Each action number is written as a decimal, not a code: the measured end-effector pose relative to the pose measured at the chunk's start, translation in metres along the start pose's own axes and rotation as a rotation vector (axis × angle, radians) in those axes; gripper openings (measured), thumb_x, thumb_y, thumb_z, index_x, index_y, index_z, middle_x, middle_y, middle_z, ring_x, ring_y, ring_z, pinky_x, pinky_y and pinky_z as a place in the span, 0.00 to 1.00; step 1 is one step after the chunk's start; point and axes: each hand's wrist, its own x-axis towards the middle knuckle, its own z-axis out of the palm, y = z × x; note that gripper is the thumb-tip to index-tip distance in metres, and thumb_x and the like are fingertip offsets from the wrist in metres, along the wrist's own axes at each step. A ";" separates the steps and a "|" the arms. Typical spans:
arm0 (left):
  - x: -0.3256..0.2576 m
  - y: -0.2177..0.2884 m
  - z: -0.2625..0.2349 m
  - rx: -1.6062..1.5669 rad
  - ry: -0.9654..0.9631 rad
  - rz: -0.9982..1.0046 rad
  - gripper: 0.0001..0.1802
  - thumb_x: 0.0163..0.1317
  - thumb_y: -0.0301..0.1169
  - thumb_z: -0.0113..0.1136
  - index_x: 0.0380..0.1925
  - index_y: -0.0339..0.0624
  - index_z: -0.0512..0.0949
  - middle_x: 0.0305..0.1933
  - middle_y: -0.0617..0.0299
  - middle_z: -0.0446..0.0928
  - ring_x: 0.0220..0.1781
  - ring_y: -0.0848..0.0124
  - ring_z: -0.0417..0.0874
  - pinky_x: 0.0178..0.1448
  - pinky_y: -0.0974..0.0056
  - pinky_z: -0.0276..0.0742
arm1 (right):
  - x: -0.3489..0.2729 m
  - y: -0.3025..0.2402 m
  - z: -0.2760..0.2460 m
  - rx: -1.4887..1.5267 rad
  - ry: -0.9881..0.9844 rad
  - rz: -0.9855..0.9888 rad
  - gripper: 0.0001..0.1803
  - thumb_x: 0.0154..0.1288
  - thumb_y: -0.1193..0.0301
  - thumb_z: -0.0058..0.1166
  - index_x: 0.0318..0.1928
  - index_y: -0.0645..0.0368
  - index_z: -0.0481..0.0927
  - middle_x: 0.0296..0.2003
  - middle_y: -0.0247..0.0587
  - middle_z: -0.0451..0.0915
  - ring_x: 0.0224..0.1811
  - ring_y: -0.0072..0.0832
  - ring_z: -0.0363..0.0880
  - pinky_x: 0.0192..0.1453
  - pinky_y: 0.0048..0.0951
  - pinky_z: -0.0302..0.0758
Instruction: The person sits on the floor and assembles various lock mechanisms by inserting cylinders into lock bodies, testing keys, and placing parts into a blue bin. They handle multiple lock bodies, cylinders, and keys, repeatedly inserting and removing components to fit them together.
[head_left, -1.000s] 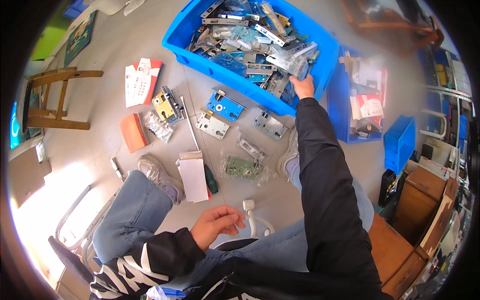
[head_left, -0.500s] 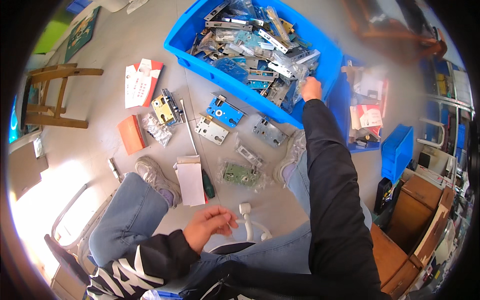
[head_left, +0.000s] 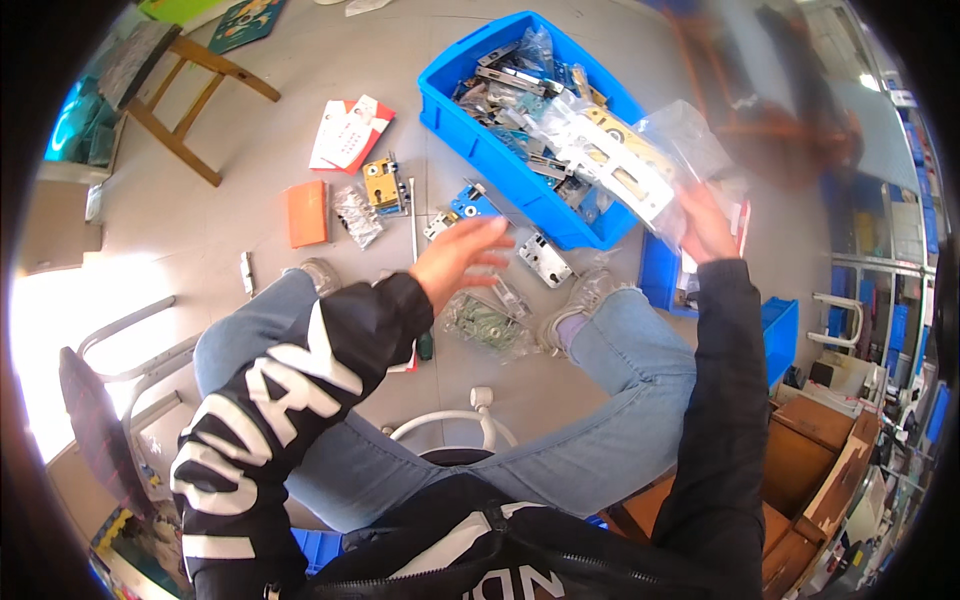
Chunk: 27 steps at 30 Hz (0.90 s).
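Note:
My right hand [head_left: 708, 222] is closed on the lower end of a mortise lock in a clear plastic bag [head_left: 622, 165], raised over the near right side of the blue bin [head_left: 470, 133]. The lock has a long pale faceplate and a gold body. More lock parts, many bagged, fill the bin. My left hand [head_left: 462, 258] hovers above the floor with fingers apart and nothing in it. Below it, a blue lock [head_left: 474, 203] and a pale lock [head_left: 437, 224] are partly hidden. A silver lock [head_left: 545, 261] and a bagged green lock [head_left: 488, 322] lie nearby.
Left on the floor are a gold lock [head_left: 382, 185], red-and-white packets [head_left: 350, 135], an orange box [head_left: 308, 214] and a bag of small parts [head_left: 358, 216]. A wooden stool [head_left: 190, 90] stands far left. Blue crates [head_left: 780, 340] and wooden drawers [head_left: 800, 450] are at right.
My right hand has come up out of the bin with the bagged mortise lock. My left hand has moved forward from near my lap, fingers spreading. The view has shifted.

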 end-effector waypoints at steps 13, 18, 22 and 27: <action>-0.018 0.031 -0.022 -0.307 0.030 0.243 0.21 0.57 0.40 0.55 0.49 0.46 0.67 0.49 0.63 0.71 0.50 0.69 0.73 0.51 0.57 0.71 | -0.027 0.033 0.101 0.249 -0.208 0.141 0.20 0.62 0.69 0.46 0.54 0.59 0.62 0.48 0.36 0.69 0.48 0.28 0.71 0.46 0.32 0.73; -0.015 0.035 -0.021 -0.307 0.106 0.246 0.24 0.59 0.48 0.49 0.50 0.46 0.66 0.51 0.63 0.70 0.52 0.70 0.71 0.56 0.58 0.66 | -0.015 0.028 0.111 0.184 0.066 0.071 0.14 0.66 0.62 0.41 0.45 0.58 0.70 0.42 0.37 0.75 0.44 0.29 0.75 0.45 0.33 0.74; -0.011 0.043 -0.032 -0.570 0.070 0.310 0.27 0.61 0.55 0.41 0.50 0.47 0.66 0.47 0.63 0.72 0.50 0.69 0.73 0.55 0.57 0.67 | -0.012 0.019 0.101 0.206 0.043 -0.012 0.14 0.65 0.61 0.43 0.39 0.60 0.72 0.36 0.38 0.77 0.37 0.24 0.76 0.44 0.25 0.71; -0.015 0.044 -0.060 -0.810 -0.494 0.361 0.33 0.58 0.50 0.43 0.54 0.33 0.60 0.26 0.61 0.60 0.22 0.73 0.61 0.31 0.69 0.64 | -0.012 0.038 0.093 -0.875 -0.274 0.001 0.14 0.61 0.63 0.47 0.28 0.62 0.75 0.25 0.37 0.74 0.30 0.26 0.73 0.35 0.28 0.68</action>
